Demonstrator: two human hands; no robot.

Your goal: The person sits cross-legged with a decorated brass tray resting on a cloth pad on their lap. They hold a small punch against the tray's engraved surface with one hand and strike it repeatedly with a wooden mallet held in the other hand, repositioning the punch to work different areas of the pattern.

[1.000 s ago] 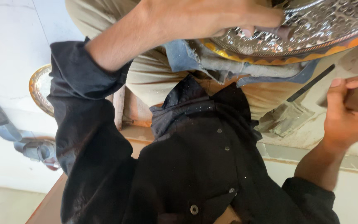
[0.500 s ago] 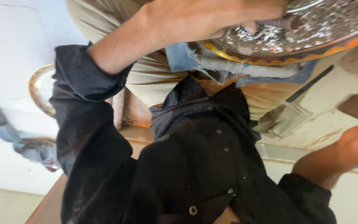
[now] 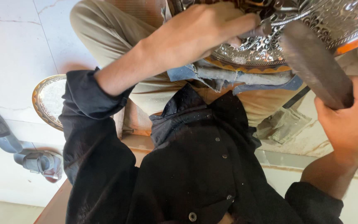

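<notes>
Silver, embossed metal: a round tray (image 3: 311,29) with a scrolling raised pattern and an orange-gold rim rests on my lap at the top of the view, partly cut off by the frame edge. A wad of blue denim cloth (image 3: 228,76) lies under its near rim, between tray and my khaki trousers.

My left hand (image 3: 199,31) lies over the tray's near edge. Fingers pressed together and curled, tips pinching a small dark metal punch (image 3: 262,30) against the patterned surface. Thumb side hidden; I cannot tell how much of the tool sits in the grip.

My right hand (image 3: 353,120) is at the right edge, fingers wrapped tight around the lower end of a dark wooden mallet (image 3: 315,62). Its long blunt head slants up and left, the far end over the tray rim, just beside the punch. Whether it touches the punch, I cannot tell.

Black button shirt fills the lower middle, sleeves pushed up on both forearms.

On the pale marble floor to the left: a second, smaller patterned plate (image 3: 46,99) with a gold rim, half hidden behind my left sleeve. Further left, a pair of grey sandals (image 3: 25,153), well apart from the work.
</notes>
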